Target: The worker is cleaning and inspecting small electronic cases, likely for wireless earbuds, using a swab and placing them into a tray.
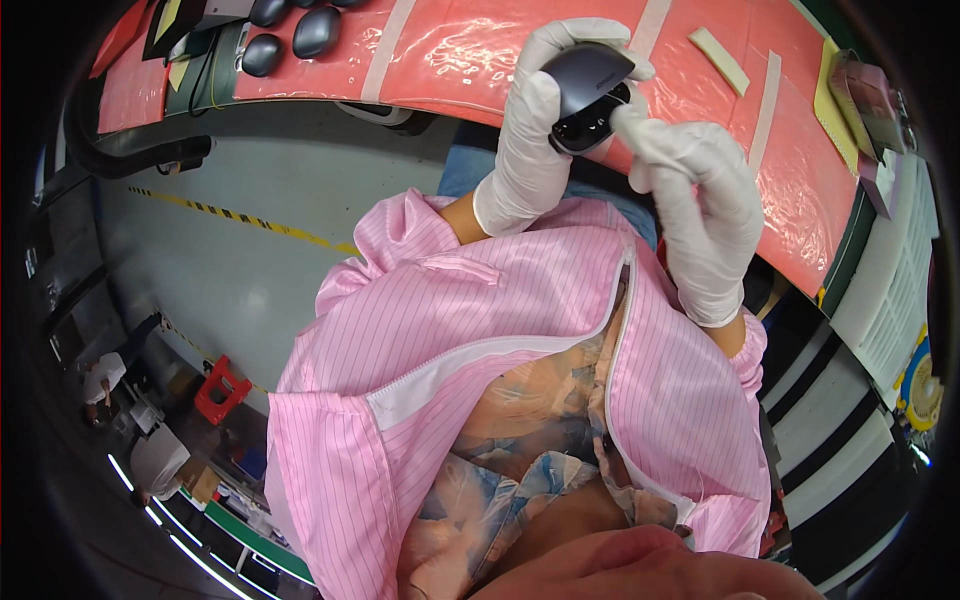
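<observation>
My left hand (pixel 532 135), in a white glove, holds a dark blue-grey earbud case (pixel 592 80) up over the near edge of the bench. The lid of the case is raised, and its glossy black inside faces my right hand. That right hand (pixel 705 195), also gloved in white, has its fingertips pinched together at the right side of the opening. Whether a small white thing is between those fingertips or only glove shows, I cannot make out.
A pink mat (pixel 460 50) with pale tape strips covers the bench. Several similar rounded dark cases (pixel 316 33) sit at the far left. A cream-coloured bar (pixel 718 61) lies right of my hands. Farther right are a yellow pad (pixel 838 110) and a purple box (pixel 880 185).
</observation>
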